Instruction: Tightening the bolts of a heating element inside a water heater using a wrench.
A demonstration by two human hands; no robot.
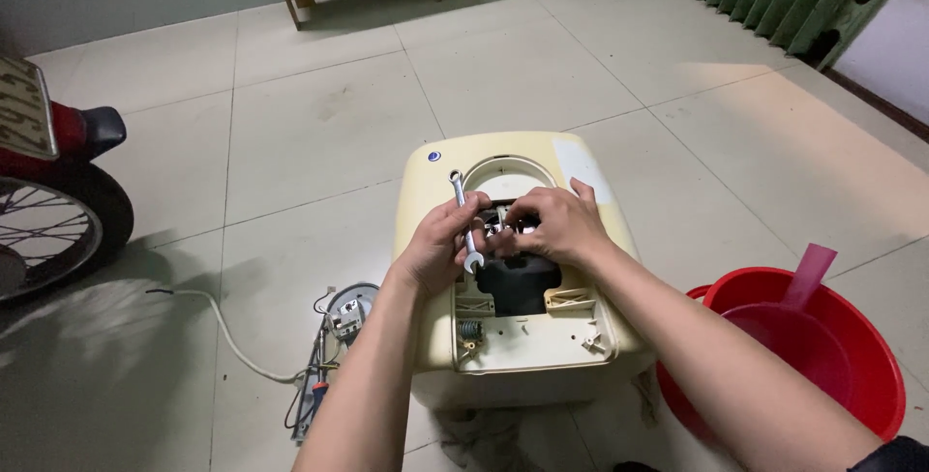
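Sits on the tiled floor (319, 143), roughly mid-room: a cream plastic appliance housing (426, 201), opened at the top so that the black inner part (518, 283) and small terminals show. Looks bulky and probably fairly heavy; the shell stiff but likely brittle at the thin edges and clips around the opening. Best held by the broad outer sides, not by the cut-out rim.

Left hand (435, 250) closed around a small steel combination spanner (465, 221), fingers wrapped at mid-shank, ring end up toward the far edge of the housing, open end down. Light, rigid, smooth metal, likely slippery under greasy skin; a grip on the shank seems the right place.

Right hand (556, 225) just beside it, fingertips pinched together over a small fitting inside the opening; cannot tell exactly what is gripped, too small and partly hidden.

Near the housing's left side on the floor: a detached round part with wires (350, 312), a screwdriver (314, 399) and a white cord (227, 337). At the right, a red basin (871, 356) with a pink scoop (808, 279). At the far left, a motorbike wheel (48, 230).
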